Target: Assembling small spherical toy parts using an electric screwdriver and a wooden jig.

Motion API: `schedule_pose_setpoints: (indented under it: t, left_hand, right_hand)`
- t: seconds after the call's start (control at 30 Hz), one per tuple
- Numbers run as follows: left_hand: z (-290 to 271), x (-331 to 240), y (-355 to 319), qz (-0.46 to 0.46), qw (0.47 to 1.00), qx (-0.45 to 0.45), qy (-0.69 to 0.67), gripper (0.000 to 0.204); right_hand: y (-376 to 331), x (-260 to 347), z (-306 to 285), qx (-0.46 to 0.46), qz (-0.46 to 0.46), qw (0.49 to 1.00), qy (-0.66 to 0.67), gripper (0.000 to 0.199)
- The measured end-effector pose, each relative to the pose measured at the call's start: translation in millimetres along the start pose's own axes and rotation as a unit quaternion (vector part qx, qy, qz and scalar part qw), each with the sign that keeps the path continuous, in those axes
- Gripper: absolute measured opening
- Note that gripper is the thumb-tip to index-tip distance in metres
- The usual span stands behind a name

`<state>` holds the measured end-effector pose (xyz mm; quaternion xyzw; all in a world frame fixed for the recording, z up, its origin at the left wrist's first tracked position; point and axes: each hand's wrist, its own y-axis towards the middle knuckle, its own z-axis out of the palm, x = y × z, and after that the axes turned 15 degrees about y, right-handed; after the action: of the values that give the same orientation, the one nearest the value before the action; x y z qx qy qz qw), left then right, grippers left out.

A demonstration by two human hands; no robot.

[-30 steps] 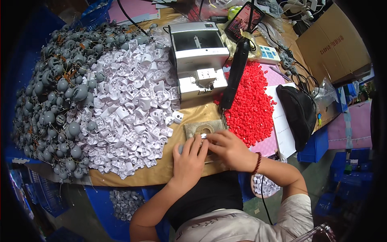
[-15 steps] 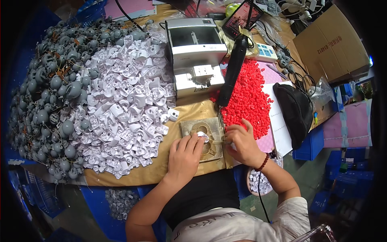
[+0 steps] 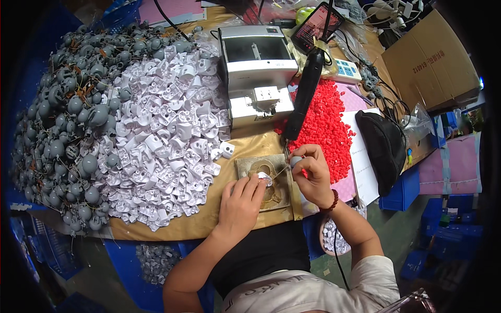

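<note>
The left hand (image 3: 241, 204) kept its fingertips on the white part (image 3: 267, 180) at the jig (image 3: 246, 164), low centre of the frame; whether they gripped or merely pressed, I could not tell. The right hand (image 3: 313, 175), close to the left a second earlier, had moved right, beside the red heap (image 3: 336, 138), and its fingertips now visibly pinched a grey ball (image 3: 296, 161). A thin strand (image 3: 281, 172) ran between ball and part, suggesting it was being drawn out while the part was steadied.
</note>
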<state>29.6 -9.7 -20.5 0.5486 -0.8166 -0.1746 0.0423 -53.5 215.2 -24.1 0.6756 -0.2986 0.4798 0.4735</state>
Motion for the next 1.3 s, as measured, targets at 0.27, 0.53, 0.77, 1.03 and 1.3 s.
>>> schedule_pose_setpoints:
  t: [0.27, 0.53, 0.77, 1.03, 1.3]
  left_hand:
    - [-1, 2, -1, -0.006, 1.000, -0.002, -0.017, 0.039]
    - [-1, 4, 1, 0.013, 1.000, -0.002, -0.008, 0.037]
    - [0, 5, 0, 0.017, 1.000, -0.006, -0.006, 0.035]
    - [0, 11, 2, 0.017, 0.999, -0.004, -0.039, 0.032]
    - [-2, 8, 22, -0.047, 0.996, 0.001, -0.076, 0.037]
  right_hand:
    - [23, 13, 1, 0.030, 0.334, 0.812, 0.477, 0.037]
    - [41, 25, 6, 0.158, -0.111, 0.970, -0.149, 0.030]
    - [38, 15, 2, 0.053, 0.358, 0.791, 0.493, 0.026]
    - [42, 16, 12, 0.219, 0.134, 0.963, -0.081, 0.042]
    - [40, 19, 24, 0.181, 0.107, 0.963, -0.167, 0.045]
